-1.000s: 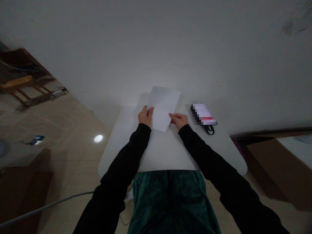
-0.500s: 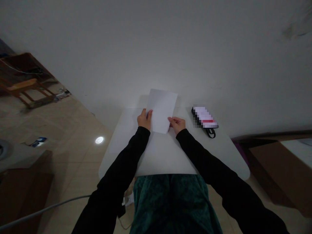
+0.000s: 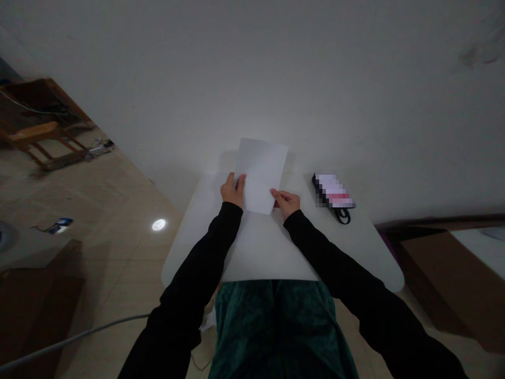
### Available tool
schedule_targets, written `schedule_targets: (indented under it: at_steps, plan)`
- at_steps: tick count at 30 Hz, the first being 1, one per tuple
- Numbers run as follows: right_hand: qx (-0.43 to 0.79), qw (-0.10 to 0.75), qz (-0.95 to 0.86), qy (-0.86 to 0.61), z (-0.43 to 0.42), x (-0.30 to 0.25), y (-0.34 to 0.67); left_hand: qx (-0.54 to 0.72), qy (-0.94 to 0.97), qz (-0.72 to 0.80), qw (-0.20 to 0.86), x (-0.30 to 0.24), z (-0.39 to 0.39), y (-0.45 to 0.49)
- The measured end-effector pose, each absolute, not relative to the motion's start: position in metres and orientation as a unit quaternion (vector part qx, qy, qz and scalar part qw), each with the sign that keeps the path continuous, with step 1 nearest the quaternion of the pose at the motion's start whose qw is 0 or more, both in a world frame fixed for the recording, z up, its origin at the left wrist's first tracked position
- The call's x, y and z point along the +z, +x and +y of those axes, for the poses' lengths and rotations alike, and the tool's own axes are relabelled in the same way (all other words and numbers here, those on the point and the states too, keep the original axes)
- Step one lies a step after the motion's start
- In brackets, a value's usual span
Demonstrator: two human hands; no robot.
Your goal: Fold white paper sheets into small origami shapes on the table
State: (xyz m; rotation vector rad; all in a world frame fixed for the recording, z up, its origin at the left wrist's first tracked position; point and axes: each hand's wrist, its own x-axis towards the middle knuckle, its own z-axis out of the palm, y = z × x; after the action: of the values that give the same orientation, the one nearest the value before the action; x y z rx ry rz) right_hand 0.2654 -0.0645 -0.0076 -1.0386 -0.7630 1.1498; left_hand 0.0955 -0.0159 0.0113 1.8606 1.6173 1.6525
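Observation:
A blank white sheet of paper [image 3: 261,171] is held up, tilted, above the white table [image 3: 272,252]. My left hand [image 3: 232,189] grips its left edge, with the thumb on the front and the other fingers behind. At the lower right edge, my right hand [image 3: 286,202] pinches the paper between thumb and fingers. The fingertips behind the sheet are hidden. To the right of my right hand lies a phone [image 3: 335,191] with a dark strap or loop, its screen pixelated.
A pale wall [image 3: 252,73] rises directly behind the table. On the right stands a brown box [image 3: 450,279]. A wooden chair [image 3: 35,131] is at the far left, and a grey cable [image 3: 79,337] runs across the lower left.
The top of the paper has risen slightly, and my left hand has shifted a little up and left with it. My right hand stays nearly in place, still pinching the edge.

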Motion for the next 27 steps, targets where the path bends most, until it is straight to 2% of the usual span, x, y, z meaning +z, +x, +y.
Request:
schedule_targets:
  at_steps: [5,11,17,24,27]
  plan:
    - [0.512,0.614,-0.378,-0.468,-0.065,-0.008,0.266,0.556,0.62,0.552,0.032,0.013,-0.013,0.09]
    - [0.398,0.675,-0.374,-0.496,-0.061,-0.011,0.266,0.563,0.613,0.552,0.057,0.017,-0.019,0.097]
    - [0.495,0.594,-0.44,-0.457,-0.066,-0.008,0.263,0.587,0.591,0.55,0.059,0.016,-0.017,0.09]
    - [0.457,0.608,-0.442,-0.475,-0.075,-0.003,0.259,0.597,0.582,0.546,0.08,0.015,-0.016,0.09]
    - [0.498,0.569,-0.477,-0.448,-0.076,-0.004,0.259,0.606,0.576,0.543,0.081,0.015,-0.016,0.088]
